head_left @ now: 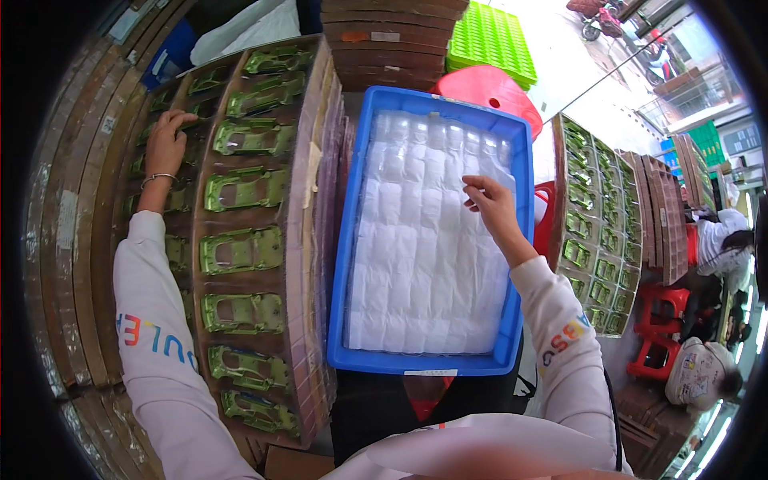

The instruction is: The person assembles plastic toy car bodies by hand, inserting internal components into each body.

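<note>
Glossy, hollow green car shells (270,189)

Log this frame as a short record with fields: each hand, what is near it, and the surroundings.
Left hand: at the left part of a tray of green toy car shells; grip unclear
Right hand: over the blue crate, fingers slightly curled, nothing visible in it
Crate contents: white padded sheet
Beyond crate: red stool, bright green plastic trays
Right of crate: second tray of green shells
</note>
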`<action>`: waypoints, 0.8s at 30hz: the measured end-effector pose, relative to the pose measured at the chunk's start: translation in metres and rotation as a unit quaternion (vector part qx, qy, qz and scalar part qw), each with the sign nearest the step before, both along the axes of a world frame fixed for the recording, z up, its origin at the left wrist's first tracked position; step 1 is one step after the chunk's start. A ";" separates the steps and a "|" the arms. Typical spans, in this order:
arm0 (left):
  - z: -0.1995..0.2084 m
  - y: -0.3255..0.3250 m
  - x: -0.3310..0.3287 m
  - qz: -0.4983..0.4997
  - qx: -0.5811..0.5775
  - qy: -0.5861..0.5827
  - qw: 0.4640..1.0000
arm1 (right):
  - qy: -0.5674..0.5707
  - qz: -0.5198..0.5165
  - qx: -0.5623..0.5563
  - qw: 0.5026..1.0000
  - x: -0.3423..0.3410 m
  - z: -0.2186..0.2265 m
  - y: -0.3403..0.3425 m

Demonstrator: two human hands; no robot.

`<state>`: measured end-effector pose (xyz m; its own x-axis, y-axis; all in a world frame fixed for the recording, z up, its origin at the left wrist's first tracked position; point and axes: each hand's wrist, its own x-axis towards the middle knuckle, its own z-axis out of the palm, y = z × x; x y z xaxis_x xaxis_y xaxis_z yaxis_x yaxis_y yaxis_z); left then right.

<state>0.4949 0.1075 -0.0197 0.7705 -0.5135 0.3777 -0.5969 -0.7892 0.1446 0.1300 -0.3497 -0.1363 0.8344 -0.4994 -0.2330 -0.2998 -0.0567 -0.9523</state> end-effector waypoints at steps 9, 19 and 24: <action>0.028 -0.041 0.008 0.070 0.232 0.034 0.970 | -0.009 -0.003 -0.214 0.977 0.040 -0.021 -0.025; 0.019 -0.008 -0.023 0.014 -0.067 -0.167 0.984 | 0.024 0.080 -0.321 0.943 0.101 -0.021 0.044; 0.023 -0.019 -0.079 -0.006 -0.307 -0.054 0.950 | 0.100 0.075 -0.430 0.894 0.124 -0.011 0.069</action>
<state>0.4159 0.0883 0.0037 0.7061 -0.1800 0.6848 -0.6427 -0.5687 0.5133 0.2535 -0.2808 -0.1471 0.8914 -0.4521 0.0311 -0.3874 -0.7959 -0.4653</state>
